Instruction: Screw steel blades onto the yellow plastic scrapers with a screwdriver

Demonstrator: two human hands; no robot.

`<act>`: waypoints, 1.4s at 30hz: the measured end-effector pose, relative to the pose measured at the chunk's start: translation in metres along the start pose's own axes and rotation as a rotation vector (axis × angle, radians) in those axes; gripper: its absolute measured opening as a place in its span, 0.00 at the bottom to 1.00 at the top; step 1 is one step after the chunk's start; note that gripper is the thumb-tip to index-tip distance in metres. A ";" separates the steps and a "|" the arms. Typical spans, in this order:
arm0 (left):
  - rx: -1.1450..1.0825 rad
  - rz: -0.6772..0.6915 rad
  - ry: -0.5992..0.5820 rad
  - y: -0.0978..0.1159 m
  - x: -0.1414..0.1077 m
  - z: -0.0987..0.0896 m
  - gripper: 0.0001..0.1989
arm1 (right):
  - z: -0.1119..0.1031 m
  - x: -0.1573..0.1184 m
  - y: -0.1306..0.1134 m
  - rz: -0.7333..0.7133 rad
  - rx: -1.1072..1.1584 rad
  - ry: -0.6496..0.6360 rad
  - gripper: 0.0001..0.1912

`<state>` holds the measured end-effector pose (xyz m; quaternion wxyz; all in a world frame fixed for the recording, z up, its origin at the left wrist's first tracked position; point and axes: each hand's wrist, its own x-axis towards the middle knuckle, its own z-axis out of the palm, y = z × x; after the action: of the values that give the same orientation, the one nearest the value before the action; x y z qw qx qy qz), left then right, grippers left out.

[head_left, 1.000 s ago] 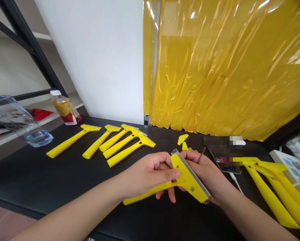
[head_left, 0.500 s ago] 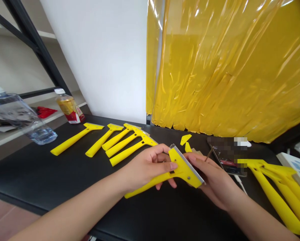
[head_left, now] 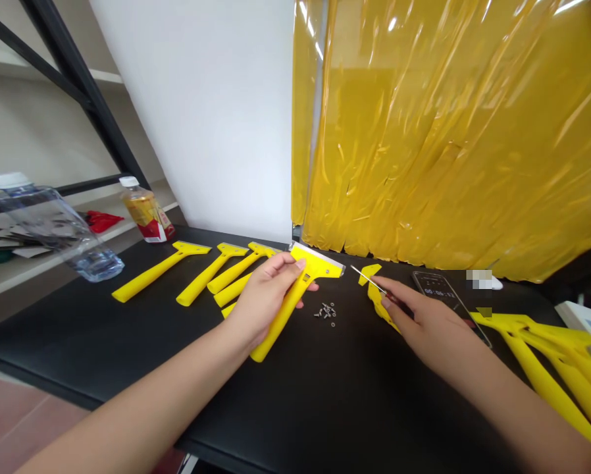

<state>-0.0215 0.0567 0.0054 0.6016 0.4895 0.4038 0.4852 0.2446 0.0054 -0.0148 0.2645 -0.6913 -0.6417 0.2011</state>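
My left hand (head_left: 264,297) grips the handle of a yellow plastic scraper (head_left: 286,309), which has a metal blade edge (head_left: 318,259) at its wide head. My right hand (head_left: 418,322) holds a thin screwdriver (head_left: 369,279) by its dark handle, with the shaft pointing left. Its tip is near a small yellow scraper part (head_left: 369,272), and another yellow piece (head_left: 382,309) lies partly under my fingers. A small pile of metal screws (head_left: 326,314) sits on the table between my hands. Further yellow scrapers (head_left: 160,270) lie in a row at the left.
A black table (head_left: 295,408) runs under everything. A heap of yellow scrapers (head_left: 547,362) lies at the right, beside a phone (head_left: 441,296). A clear plastic bottle (head_left: 53,230) and a drink bottle (head_left: 145,212) stand at back left. A yellow plastic curtain (head_left: 448,131) hangs behind.
My hands have separated. The scraper has moved up and left, now held by the left hand alone, with its blade away from me. The right hand has let go of it, and screws now show on the table.
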 end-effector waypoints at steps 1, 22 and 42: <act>0.007 0.011 0.012 0.000 0.000 0.000 0.11 | -0.003 -0.001 -0.002 -0.011 -0.021 0.029 0.19; 0.012 -0.013 -0.022 -0.003 -0.001 0.001 0.10 | 0.032 -0.003 -0.015 -0.060 0.563 -0.135 0.14; 0.030 -0.028 -0.030 -0.001 -0.002 0.001 0.12 | 0.029 -0.006 -0.016 -0.062 0.581 -0.170 0.16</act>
<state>-0.0210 0.0543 0.0050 0.6071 0.5000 0.4088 0.4630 0.2132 0.0031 -0.0278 0.4027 -0.5474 -0.5979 0.4250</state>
